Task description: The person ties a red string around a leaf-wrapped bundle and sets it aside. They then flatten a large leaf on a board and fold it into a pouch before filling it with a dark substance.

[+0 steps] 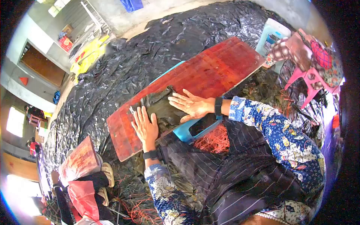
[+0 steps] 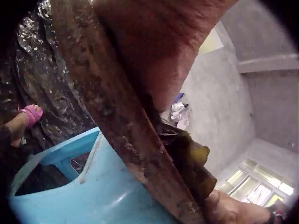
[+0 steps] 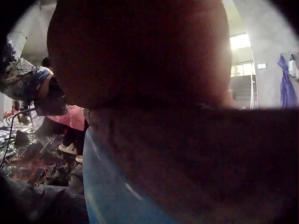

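Observation:
A long red board lies across a blue plastic stool in front of me. On its near part lies a flattened stack of dark brown-green leaves. My left hand rests flat with straight fingers at the left end of the leaves. From the right, my right hand lies palm down over their other end, fingers spread. In the left wrist view the leaves bulge past the board's edge, under my palm. The right wrist view is mostly filled by my dark hand.
Black plastic sheeting covers the floor beyond the board. Red string lies beneath the stool. A seated person with another board is at lower left, and a pink stool stands at right, beside another seated person.

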Tool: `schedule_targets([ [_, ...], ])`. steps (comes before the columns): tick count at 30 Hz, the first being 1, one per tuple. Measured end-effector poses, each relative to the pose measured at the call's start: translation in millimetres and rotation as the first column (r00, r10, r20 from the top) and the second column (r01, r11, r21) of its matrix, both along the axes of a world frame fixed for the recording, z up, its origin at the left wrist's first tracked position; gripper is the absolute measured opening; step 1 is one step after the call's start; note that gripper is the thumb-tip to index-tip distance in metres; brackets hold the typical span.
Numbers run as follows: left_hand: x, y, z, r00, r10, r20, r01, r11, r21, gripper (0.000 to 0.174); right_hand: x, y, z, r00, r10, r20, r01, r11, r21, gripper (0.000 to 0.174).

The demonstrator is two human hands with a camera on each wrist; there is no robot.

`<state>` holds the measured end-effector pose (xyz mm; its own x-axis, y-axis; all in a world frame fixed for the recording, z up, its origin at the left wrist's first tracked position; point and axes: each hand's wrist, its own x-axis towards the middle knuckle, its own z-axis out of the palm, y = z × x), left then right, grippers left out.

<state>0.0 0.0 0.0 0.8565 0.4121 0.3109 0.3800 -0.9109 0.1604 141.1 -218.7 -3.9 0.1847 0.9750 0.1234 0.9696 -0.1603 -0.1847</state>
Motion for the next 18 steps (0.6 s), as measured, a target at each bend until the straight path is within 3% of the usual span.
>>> schedule_targets([
  [2, -12.5, 16.1, 9.8, 0.999, -0.004, 0.040, 0.003, 0.999, 0.042, 0.059, -8.7, 6.6, -1.3, 1.000, 0.023, -0.011, -0.021, 0.995, 0.097, 0.092],
  [4, -7.1, -44.9, -23.8, 0.982, 0.056, 0.180, -0.031, 0.990, -0.135, 0.058, 5.7, -58.0, -7.0, 1.000, 0.009, 0.008, -0.009, 1.000, -0.030, 0.089],
  [5, -10.1, -27.9, -8.1, 0.961, 0.062, 0.271, -0.036, 0.994, -0.101, 0.058, 8.6, -41.7, -5.4, 0.999, -0.001, 0.041, -0.001, 1.000, 0.030, 0.086],
  [7, -31.7, -23.2, 16.2, 0.942, 0.048, 0.333, -0.027, 0.997, -0.070, 0.059, 4.3, -23.7, -0.8, 0.987, -0.032, -0.155, 0.066, 0.974, 0.219, 0.076],
  [10, -47.1, -39.1, 20.3, 0.903, -0.190, 0.385, 0.161, 0.981, 0.108, 0.061, 14.0, -1.3, 20.3, 0.991, -0.054, -0.122, 0.097, 0.921, 0.378, 0.070],
  [11, -52.7, -52.3, 16.6, 0.935, -0.209, 0.287, 0.183, 0.976, 0.115, 0.057, 12.2, 4.4, 25.0, 0.994, -0.025, -0.104, 0.064, 0.920, 0.387, 0.066],
  [13, -57.5, -80.9, 2.0, 0.950, -0.248, 0.188, 0.239, 0.969, 0.068, 0.054, 8.1, 10.8, 24.6, 0.995, -0.003, -0.099, 0.040, 0.930, 0.365, 0.063],
  [15, -55.1, -83.0, -10.5, 0.955, -0.257, 0.148, 0.241, 0.963, 0.121, 0.051, 12.2, 33.8, 18.8, 0.995, 0.090, 0.046, -0.100, 0.954, 0.284, 0.059],
  [17, -51.0, -81.7, -20.4, 0.936, -0.264, 0.234, 0.263, 0.964, 0.034, 0.049, 18.9, 51.3, 5.9, 0.993, 0.102, 0.063, -0.116, 0.957, 0.265, 0.060],
  [18, -49.2, -83.3, -17.7, 0.917, -0.262, 0.300, 0.271, 0.962, 0.012, 0.045, 20.6, 57.6, 1.9, 0.995, 0.091, 0.051, -0.097, 0.986, 0.133, 0.060],
])
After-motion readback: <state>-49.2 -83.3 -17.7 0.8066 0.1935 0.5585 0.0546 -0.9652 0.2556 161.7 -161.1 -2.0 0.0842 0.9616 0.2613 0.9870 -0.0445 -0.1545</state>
